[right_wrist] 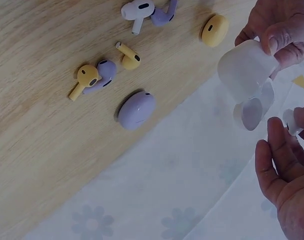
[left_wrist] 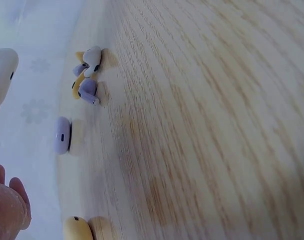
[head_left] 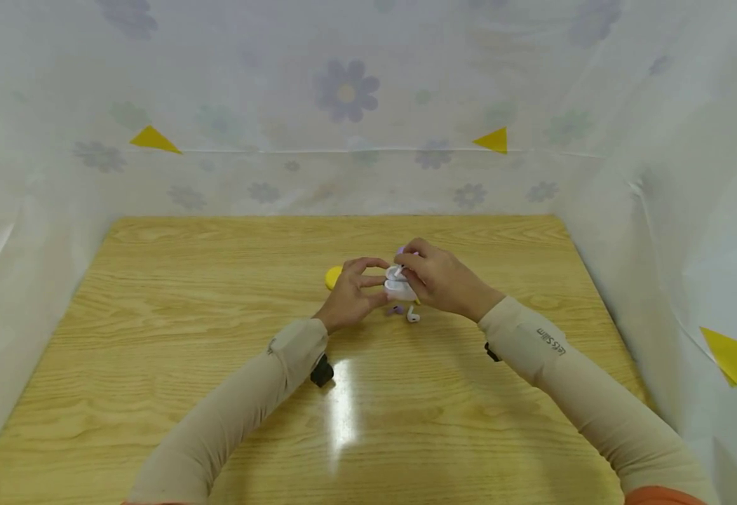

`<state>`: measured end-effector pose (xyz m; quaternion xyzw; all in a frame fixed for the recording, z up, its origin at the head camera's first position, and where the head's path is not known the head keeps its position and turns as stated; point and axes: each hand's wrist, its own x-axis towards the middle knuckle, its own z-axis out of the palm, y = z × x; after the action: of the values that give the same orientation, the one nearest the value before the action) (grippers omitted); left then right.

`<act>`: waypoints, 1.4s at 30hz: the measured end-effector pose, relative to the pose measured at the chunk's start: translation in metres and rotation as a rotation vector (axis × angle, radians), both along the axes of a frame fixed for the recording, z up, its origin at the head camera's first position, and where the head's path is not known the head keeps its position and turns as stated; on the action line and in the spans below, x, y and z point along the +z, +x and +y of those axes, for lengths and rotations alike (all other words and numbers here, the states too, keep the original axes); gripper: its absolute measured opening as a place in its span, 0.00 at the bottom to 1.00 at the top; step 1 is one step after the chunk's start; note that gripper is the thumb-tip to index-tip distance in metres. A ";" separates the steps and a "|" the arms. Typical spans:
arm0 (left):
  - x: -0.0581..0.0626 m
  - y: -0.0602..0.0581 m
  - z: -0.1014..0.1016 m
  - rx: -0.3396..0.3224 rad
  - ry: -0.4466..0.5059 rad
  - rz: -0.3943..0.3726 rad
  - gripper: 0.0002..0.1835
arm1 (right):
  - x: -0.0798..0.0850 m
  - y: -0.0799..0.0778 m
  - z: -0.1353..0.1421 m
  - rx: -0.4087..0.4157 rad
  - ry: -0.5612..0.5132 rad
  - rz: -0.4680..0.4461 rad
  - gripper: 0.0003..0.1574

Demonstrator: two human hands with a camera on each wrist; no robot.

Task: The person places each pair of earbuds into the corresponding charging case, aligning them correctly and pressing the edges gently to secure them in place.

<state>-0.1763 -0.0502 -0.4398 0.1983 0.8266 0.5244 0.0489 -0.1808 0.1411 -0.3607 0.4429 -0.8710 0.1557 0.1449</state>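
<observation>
1. Your left hand (head_left: 355,296) grips the white case (head_left: 400,289) between thumb and fingers, the fingers parted from one another; the case is held above the table (head_left: 217,393), lid open.
2. Your right hand (head_left: 440,277) is just beside the white case, on its right. Its thumb and forefinger pinch a white earbud (right_wrist: 290,120); in the right wrist view the other fingers reach out past it. You have that earbud close to the open case, though whether the two touch you cannot tell.
3. On your side of the white case, a second white earbud (head_left: 413,315) and a purple earbud (head_left: 397,309) lie on the table, near each other.
4. Near the white case, too, you have one yellow earbud (right_wrist: 129,57) lying alone and another yellow earbud (right_wrist: 86,76) overlapping a second purple earbud (right_wrist: 106,73).
5. Left of the white case, past your left hand, sits the yellow case (head_left: 333,278), partly hidden in the head view.
6. Beyond the white case, the purple case (right_wrist: 137,110) lies closed; from your head, your right fingers cover most of it.
</observation>
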 end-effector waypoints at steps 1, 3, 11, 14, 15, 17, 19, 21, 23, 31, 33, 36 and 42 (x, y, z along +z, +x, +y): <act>0.000 0.000 0.000 0.000 -0.002 0.000 0.15 | 0.000 0.000 0.000 -0.002 0.002 -0.003 0.11; 0.000 0.000 0.000 -0.001 -0.005 0.005 0.16 | 0.000 0.000 0.000 -0.006 0.010 -0.008 0.11; -0.001 0.000 0.000 -0.001 -0.004 0.020 0.16 | 0.001 0.002 0.000 -0.009 0.103 0.028 0.12; -0.001 -0.001 0.000 0.008 -0.001 0.009 0.17 | 0.001 0.003 -0.002 0.000 0.180 0.133 0.14; -0.001 0.000 0.000 0.011 0.001 0.002 0.17 | 0.002 0.003 -0.003 -0.001 0.204 0.174 0.15; -0.001 -0.001 0.000 0.010 0.007 -0.010 0.16 | 0.002 0.004 -0.004 -0.005 0.250 0.246 0.17; -0.001 -0.001 0.000 0.008 0.016 -0.030 0.17 | 0.003 0.004 -0.004 -0.013 0.302 0.296 0.20; -0.001 -0.001 0.000 0.005 0.026 -0.047 0.17 | 0.003 0.004 -0.004 -0.021 0.360 0.332 0.21; -0.001 -0.001 -0.001 0.000 0.030 -0.057 0.17 | 0.004 0.004 -0.004 -0.027 0.427 0.365 0.23; -0.004 -0.001 0.001 -0.003 0.035 -0.039 0.19 | 0.004 0.008 -0.012 0.015 0.612 0.459 0.13; -0.004 -0.001 0.002 -0.009 0.027 -0.024 0.19 | 0.005 0.008 -0.015 0.030 0.604 0.432 0.12; -0.004 0.000 0.003 -0.013 0.017 -0.020 0.20 | 0.004 0.008 -0.016 0.041 0.548 0.320 0.10; 0.000 0.000 0.002 -0.004 0.026 -0.022 0.22 | 0.001 0.001 -0.011 0.084 0.299 0.086 0.10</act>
<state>-0.1765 -0.0482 -0.4399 0.1950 0.8186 0.5373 0.0563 -0.1793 0.1305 -0.3601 0.5018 -0.8582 0.0111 0.1076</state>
